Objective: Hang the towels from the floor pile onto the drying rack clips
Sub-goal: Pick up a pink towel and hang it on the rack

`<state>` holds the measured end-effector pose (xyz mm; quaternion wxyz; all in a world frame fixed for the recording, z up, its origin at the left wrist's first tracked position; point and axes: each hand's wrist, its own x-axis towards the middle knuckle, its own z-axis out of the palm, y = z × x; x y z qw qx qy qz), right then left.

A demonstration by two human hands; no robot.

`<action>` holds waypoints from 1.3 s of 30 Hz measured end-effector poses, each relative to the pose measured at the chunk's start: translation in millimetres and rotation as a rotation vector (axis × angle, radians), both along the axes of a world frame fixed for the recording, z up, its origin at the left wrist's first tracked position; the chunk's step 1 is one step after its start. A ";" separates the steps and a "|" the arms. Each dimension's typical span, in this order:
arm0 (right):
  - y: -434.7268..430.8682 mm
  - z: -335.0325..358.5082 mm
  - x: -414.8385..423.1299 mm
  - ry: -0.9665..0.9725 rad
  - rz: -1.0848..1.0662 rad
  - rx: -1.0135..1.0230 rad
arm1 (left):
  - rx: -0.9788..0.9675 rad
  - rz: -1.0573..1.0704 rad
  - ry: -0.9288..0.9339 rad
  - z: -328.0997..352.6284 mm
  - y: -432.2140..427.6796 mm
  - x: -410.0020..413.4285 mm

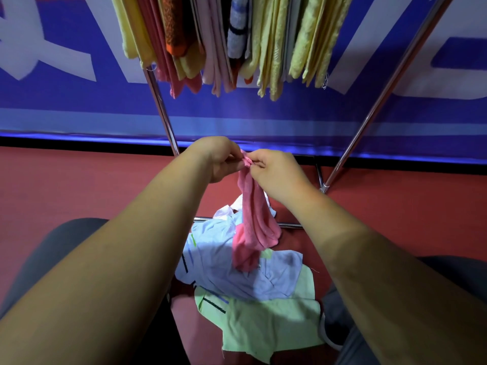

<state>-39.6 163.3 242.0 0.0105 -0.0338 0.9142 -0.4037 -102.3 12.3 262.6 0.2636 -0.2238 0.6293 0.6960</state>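
Head view: the left grip (216,159) and right grip (276,172) are both pinching the top corner of the pink towel (255,222), which is hanging down over the floor pile (250,280). Judgement: spreading that bunched corner flat should aid clipping. The drying rack (160,106) legs are flanking the lift path; hung towels (237,35) are crowding overhead.

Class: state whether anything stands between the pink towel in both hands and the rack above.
Nothing visible does: open space separates the pink towel from the crowded hanging towels on the rack.
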 end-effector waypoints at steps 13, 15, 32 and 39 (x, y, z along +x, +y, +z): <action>8.6 3.2 -8.7 0.018 -0.111 -0.182 | -0.183 -0.144 0.172 8.7 -6.5 1.8; 9.4 6.5 -8.7 0.010 -0.123 -0.211 | -0.350 -0.257 0.237 8.1 -6.8 4.4; 29.0 52.4 3.9 0.146 -0.384 -0.318 | -0.445 -0.083 0.582 37.9 -34.6 28.4; 38.0 115.8 21.1 0.278 -0.388 -0.256 | -0.325 -0.012 0.746 113.1 -35.9 55.8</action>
